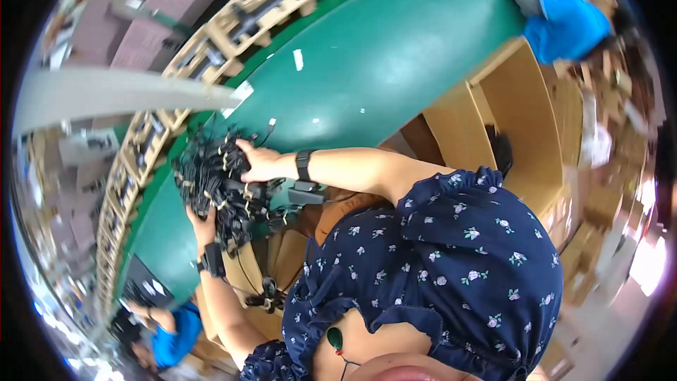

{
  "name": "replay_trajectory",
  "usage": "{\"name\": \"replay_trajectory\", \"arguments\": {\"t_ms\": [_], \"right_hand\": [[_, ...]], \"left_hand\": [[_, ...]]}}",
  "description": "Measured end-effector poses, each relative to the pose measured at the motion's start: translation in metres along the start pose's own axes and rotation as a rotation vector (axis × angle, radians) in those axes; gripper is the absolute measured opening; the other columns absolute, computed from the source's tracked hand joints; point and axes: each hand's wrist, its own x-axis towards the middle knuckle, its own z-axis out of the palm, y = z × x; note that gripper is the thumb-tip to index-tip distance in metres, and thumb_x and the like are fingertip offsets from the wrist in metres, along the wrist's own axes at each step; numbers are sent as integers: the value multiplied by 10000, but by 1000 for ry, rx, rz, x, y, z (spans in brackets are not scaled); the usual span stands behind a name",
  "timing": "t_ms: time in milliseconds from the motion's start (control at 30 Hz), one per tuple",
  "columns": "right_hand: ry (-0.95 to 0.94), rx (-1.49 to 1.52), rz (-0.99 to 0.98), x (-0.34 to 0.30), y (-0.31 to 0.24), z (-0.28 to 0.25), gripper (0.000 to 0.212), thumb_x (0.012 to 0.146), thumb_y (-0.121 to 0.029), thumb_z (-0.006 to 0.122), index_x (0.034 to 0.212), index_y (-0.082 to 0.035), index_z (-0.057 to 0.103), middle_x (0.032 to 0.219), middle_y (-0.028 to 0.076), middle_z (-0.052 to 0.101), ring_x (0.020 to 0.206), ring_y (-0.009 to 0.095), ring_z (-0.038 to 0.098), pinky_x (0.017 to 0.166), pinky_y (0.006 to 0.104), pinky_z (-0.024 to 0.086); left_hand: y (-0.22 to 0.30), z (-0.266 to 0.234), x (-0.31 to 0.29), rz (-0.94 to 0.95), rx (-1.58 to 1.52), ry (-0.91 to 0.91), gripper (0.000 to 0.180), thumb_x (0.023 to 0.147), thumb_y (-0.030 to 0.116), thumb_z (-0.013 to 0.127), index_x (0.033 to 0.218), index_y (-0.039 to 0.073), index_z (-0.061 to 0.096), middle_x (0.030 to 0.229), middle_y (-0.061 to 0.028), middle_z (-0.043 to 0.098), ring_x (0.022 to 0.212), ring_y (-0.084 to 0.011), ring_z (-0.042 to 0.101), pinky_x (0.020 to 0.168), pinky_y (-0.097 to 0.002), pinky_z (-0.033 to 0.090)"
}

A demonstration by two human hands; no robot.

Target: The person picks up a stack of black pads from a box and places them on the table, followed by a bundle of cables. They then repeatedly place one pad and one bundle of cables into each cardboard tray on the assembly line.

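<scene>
A large tangled heap of black cables (pixel 229 187), tied in small bundles with pale ties, lies between my two hands over the green table. My right hand (pixel 259 162) grips the heap from its right side, thumb and fingers spread into the cables; some fingertips are hidden. From the near left, my left hand (pixel 202 222) holds the lower edge of the heap, its fingers partly buried in it. Each wrist wears a black band with a small device. A few cables hang down toward an open cardboard box (pixel 282 257) just below, where another black cable bundle (pixel 268 296) rests.
A green table (pixel 374 49) curves across the view, edged by a rail of tan trays (pixel 233 32) holding dark parts. A pale post (pixel 127 99) rises on the left. Another open cardboard box (pixel 522 120) stands right. A person in blue (pixel 173 335) is at lower left.
</scene>
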Motion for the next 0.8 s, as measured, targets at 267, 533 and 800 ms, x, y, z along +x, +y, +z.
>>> {"name": "replay_trajectory", "arguments": {"t_ms": [267, 533, 800], "right_hand": [[193, -364, -309, -45, 31, -94, 524, 768, -239, 615, 1242, -107, 437, 1123, 196, 514, 948, 341, 559, 791, 418, 470], [1145, 298, -178, -256, 150, -248, 264, 869, -209, 551, 1090, -65, 564, 897, 40, 604, 776, 120, 578, 739, 270, 473], [1474, -112, 1232, -438, 416, -226, 579, 706, -232, 686, 1211, -78, 448, 1034, 130, 589, 1010, 295, 546, 864, 380, 441]], "left_hand": [[-48, -23, 22, -66, -195, -217, 906, 677, 288, 750, 1352, 2, 216, 1270, -223, 409, 1149, -322, 428, 980, -394, 325], [3, -149, 127, 179, 1054, -799, 626, 724, 384, 660, 1187, 4, 480, 1059, -244, 563, 966, -398, 542, 803, -415, 455], [391, -22, 80, 904, 141, -291, 325, 894, 67, 484, 1214, 24, 449, 1097, -146, 561, 857, -232, 584, 764, -338, 468]]}}
